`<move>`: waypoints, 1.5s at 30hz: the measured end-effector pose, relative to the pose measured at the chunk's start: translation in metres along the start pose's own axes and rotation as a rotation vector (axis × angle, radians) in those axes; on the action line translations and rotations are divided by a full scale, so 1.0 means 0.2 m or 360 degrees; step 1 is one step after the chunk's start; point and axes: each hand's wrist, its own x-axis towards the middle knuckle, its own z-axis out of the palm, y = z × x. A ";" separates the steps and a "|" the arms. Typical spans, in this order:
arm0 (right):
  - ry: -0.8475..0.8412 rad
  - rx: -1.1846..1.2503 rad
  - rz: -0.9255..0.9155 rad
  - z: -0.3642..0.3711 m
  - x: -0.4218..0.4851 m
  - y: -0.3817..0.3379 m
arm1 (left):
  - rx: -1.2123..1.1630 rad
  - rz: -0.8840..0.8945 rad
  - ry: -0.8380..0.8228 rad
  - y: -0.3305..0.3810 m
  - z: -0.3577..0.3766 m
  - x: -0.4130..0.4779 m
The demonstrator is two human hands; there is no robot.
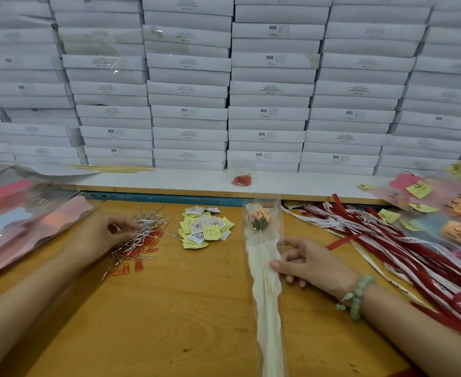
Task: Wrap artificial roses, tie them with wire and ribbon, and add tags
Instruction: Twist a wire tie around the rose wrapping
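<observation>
The wrapped rose [265, 308] lies along the counter [183, 308] in the lower middle of the frame. It is long and thin, and its long line runs up and down the frame. The flower end points up, toward the white boxes [188, 112]. The tail end points at the bottom edge.

The right hand [308, 263] is just right of the rose. Its grip is narrow: the thumb and curled fingers hold the wrap a bit below the flower.

The wire ties [147, 224] lie in a pile well to the left of the rose. The left hand [106, 232] is on that pile, so it is the nearer one. Its grip is narrow too, and it looks pinched on some ties. I think a tie must next go right, across to the spot the right hand holds.
</observation>
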 end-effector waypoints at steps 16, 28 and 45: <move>-0.0003 0.0022 0.0007 -0.01 0.01 0.01 | -0.0294 -0.0086 0.0324 0.03 0.00 0.02; 0.0009 0.0006 -0.0002 0.00 0.00 0.00 | 0.0274 0.0215 0.0568 0.08 -0.02 0.00; 0.0059 0.0018 0.0009 -0.01 -0.01 -0.01 | -0.0537 -0.0031 0.0595 0.15 0.06 0.01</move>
